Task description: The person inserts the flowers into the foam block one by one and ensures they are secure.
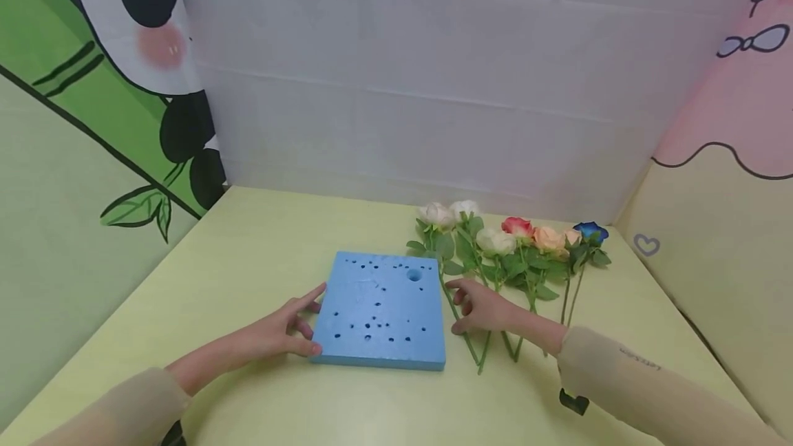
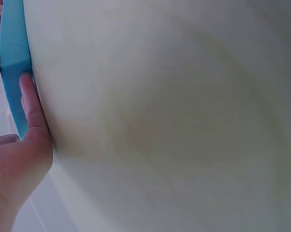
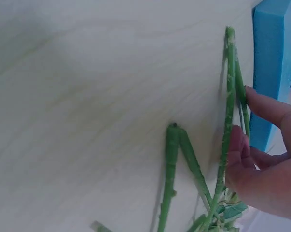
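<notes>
A blue foam block with several small holes and one larger round hole lies flat on the table. My left hand touches the block's left edge, its fingers spread along the side and the thumb at the near corner. To the right of the block, my right hand is low over the stems of the artificial roses. Its thumb and fingers are apart, right beside a green stem close to the block's side. Above that stem sits a pale pink rose.
Across the back right lie a white rose, a cream rose, a red rose, a peach rose and a blue rose, their stems pointing toward me. A white backdrop stands behind the table.
</notes>
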{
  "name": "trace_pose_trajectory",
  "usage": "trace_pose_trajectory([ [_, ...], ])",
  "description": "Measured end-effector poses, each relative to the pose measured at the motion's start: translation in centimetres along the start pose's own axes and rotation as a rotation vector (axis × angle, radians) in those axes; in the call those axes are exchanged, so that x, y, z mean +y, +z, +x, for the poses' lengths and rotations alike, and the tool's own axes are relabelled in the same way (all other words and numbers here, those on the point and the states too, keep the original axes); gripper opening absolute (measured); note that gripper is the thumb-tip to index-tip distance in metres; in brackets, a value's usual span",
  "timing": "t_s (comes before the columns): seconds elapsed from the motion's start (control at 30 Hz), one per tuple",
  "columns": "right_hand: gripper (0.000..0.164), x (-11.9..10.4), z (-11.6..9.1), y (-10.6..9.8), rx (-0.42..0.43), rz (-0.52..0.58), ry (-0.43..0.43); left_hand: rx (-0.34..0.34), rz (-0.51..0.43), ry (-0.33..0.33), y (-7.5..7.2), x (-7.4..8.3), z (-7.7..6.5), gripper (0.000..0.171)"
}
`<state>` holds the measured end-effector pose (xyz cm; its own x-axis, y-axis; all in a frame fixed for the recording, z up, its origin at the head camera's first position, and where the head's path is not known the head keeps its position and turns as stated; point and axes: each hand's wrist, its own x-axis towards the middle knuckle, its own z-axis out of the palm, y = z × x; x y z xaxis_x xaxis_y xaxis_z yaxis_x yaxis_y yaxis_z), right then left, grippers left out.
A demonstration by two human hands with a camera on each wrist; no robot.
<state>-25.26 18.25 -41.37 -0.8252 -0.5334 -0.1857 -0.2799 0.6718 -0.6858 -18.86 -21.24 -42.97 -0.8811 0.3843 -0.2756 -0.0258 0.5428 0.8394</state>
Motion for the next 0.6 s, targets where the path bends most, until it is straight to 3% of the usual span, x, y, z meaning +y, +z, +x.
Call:
trace_pose_trajectory([
  [0.17,0.077,-0.05,0.20,-0.23,-0.014,-0.034,-0.003,-0.023,-0.020,0.018,-0.05,-0.06,-0.23,0.104],
  [0.6,0.074,0.80,0.11,-0.33,0.005,0.166,0.021,-0.024,-0.012,0.040,-0.08,-0.65,0.20,0.102],
])
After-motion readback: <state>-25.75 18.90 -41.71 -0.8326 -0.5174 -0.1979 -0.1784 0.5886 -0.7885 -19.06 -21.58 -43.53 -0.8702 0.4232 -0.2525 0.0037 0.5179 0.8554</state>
